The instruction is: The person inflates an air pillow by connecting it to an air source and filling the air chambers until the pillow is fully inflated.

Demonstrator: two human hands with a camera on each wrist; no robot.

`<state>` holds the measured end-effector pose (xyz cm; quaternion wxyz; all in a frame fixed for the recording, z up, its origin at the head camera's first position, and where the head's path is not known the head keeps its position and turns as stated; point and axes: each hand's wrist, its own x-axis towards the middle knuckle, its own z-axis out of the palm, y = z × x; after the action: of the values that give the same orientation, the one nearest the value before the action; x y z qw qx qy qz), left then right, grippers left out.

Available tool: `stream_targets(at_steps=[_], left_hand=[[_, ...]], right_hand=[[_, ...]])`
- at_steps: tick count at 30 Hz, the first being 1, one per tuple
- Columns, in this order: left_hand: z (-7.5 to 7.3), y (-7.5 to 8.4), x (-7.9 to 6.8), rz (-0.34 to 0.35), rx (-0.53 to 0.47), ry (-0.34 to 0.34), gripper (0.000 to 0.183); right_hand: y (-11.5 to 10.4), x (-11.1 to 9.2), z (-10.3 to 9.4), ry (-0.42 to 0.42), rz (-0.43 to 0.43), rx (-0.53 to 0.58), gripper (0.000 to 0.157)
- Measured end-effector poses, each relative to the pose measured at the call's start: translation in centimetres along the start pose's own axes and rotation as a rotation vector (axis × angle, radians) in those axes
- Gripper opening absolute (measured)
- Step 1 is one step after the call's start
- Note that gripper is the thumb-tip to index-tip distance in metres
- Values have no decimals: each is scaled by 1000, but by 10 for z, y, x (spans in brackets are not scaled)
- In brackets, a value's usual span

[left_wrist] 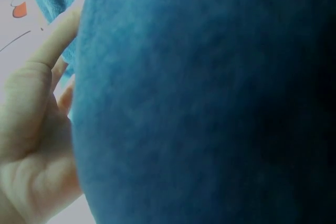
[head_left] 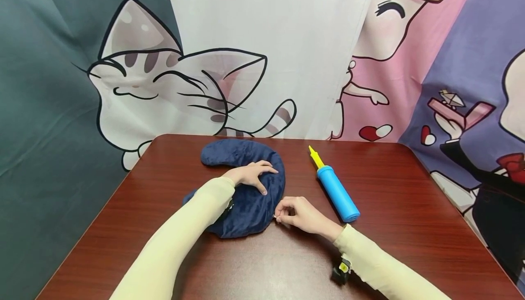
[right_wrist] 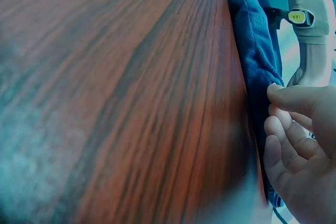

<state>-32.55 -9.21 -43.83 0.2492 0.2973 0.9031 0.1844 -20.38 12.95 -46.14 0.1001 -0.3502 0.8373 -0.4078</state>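
A navy-blue plush neck pillow, curved in a U, lies flat on the table with its opening to the left. My left hand rests on top of it, fingers and thumb spread. In the left wrist view the pillow's blue fabric fills most of the picture, beside the left palm. My right hand is at the pillow's lower right edge, thumb and forefinger pinched together. A small light tip like a zipper pull shows at those fingertips. In the right wrist view the fingertips touch the pillow's side.
To the right of the pillow lies a blue hand pump with a yellow nozzle, pointing away. The brown wooden table ends at a cartoon-printed cloth behind it. A small dark device is strapped at the right wrist.
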Motion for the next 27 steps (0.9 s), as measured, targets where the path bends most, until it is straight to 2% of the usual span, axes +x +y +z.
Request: stream_targets(at_steps=[7,11,21,27], left_hand=[[0,0,-2,-9,-18,17,77],[1,-1,-2,0,-32,21,75],[2,-1,-3,6,-26,24,75],[2,-2,-2,6,-25,27,76]], right_hand=[[5,4,-2,-17,-15,-26,3],[12,5,-6,-9,13,-7,8],[31,21,-21,189,165,-61,5],[44,31,-25,220,209,-57,10]])
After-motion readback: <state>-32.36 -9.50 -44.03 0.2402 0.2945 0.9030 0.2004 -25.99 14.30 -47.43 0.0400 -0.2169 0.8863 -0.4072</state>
